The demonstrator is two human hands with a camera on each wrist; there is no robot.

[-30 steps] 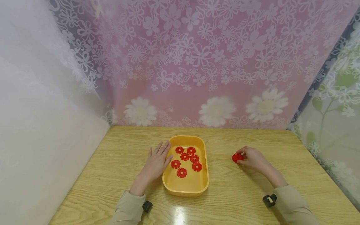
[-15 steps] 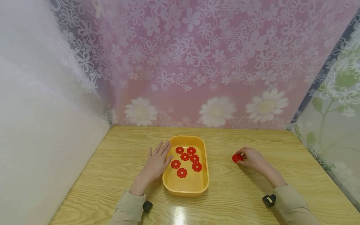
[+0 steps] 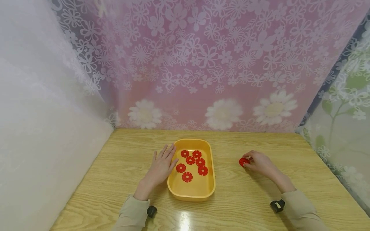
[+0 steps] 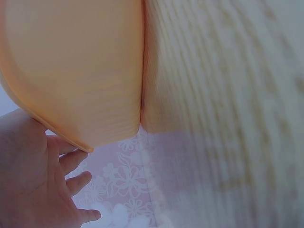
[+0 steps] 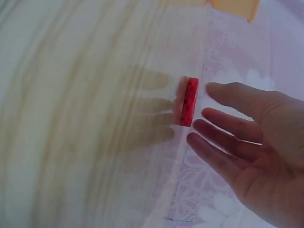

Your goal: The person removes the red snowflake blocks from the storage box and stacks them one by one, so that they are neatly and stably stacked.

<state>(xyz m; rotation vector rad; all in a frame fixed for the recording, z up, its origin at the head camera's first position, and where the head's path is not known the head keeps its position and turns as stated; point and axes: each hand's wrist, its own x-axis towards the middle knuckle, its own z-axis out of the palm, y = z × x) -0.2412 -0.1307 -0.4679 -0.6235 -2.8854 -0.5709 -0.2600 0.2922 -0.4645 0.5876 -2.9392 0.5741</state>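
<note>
Red notched flower-shaped discs [image 3: 187,176], several of them, lie flat in the yellow tray [image 3: 191,193]. My left hand [image 3: 158,166] rests against the tray's left side with its fingers stretched out, touching the rim; the left wrist view shows this hand [image 4: 35,175] at the tray's edge. Off to the right, my right hand [image 3: 260,163] is over a red disc piece [image 3: 242,162] on the table. In the right wrist view that red piece [image 5: 188,102] looks thick, like stacked discs, and a gap shows between it and the thumb of my right hand [image 5: 256,128].
A wood-grain table [image 3: 115,179] carries the tray near its middle. Behind it hangs a pink flowered curtain [image 3: 185,77], with a white sheet [image 3: 49,112] on the left and a flowered sheet [image 3: 344,134] on the right.
</note>
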